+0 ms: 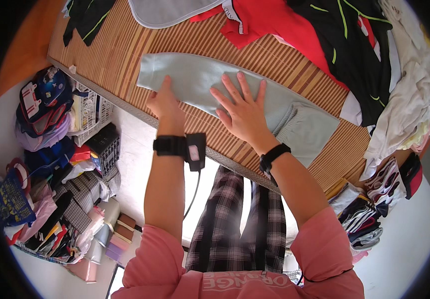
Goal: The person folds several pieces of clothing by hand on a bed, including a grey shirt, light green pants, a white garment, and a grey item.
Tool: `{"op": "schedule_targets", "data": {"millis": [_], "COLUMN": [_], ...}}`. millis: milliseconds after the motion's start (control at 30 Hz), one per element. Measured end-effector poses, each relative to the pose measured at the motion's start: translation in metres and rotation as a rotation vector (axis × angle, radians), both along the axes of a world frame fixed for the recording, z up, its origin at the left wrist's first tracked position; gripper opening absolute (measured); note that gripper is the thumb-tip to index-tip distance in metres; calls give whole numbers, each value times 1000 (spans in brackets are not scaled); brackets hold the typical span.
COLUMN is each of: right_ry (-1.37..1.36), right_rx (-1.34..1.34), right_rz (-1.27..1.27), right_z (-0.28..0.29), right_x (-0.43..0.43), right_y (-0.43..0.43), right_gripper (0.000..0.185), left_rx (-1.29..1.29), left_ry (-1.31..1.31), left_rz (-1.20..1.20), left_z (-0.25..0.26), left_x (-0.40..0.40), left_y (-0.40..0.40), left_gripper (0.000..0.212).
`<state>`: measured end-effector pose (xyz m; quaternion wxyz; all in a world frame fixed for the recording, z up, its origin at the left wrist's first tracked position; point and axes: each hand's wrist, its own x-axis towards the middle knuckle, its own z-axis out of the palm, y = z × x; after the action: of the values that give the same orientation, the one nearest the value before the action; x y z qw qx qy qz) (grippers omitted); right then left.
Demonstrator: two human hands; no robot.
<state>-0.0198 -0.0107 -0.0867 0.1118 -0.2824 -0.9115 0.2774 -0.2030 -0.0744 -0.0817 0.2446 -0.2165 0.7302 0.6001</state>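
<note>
Pale grey-green trousers (196, 76) lie lengthwise on a bamboo-slat mat (121, 63), one leg end at the left and the gathered elastic waist folded over at the right. At the lower edge near the cuff, my left hand (166, 101) pinches the fabric, its thumb on top and its other fingers partly hidden. My right hand (244, 112) rests flat on the middle of the trousers, palm down with fingers spread.
Red clothing (282, 22), a black garment with green piping (357, 63) and a pile of whitish cloth (409, 82) lie beyond and to the right. A grey-edged pad (174, 11) is at the top. Folded clothes (361, 216) stand lower right; bags (46, 101) and baskets fill the left.
</note>
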Motion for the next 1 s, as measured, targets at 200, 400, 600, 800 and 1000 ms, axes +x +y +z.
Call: {"op": "schedule_targets", "data": {"millis": [200,400,600,800,1000], "right_ry": [-54,-34,-130,-128,6], "right_rx": [-125,12,-49,12,-70], "right_rz": [-44,-355,-416,-457,-453], "right_z": [16,33,15,3,15], "right_x": [8,83,130,129,112], "right_y": [3,11,19,13,-1], "right_gripper": [51,47,55,58,58], "left_rx": [246,-106,-245,-283,-214], "left_ry": [114,940,881,898,988], "left_rz": [-204,-1005,-1653,-1793,-1652], "left_z": [30,26,-2,5,30], "left_x": [-11,94,136,135,121], "left_y": [0,-11,-2,3,-1], "left_gripper": [32,48,79,72,61]}}
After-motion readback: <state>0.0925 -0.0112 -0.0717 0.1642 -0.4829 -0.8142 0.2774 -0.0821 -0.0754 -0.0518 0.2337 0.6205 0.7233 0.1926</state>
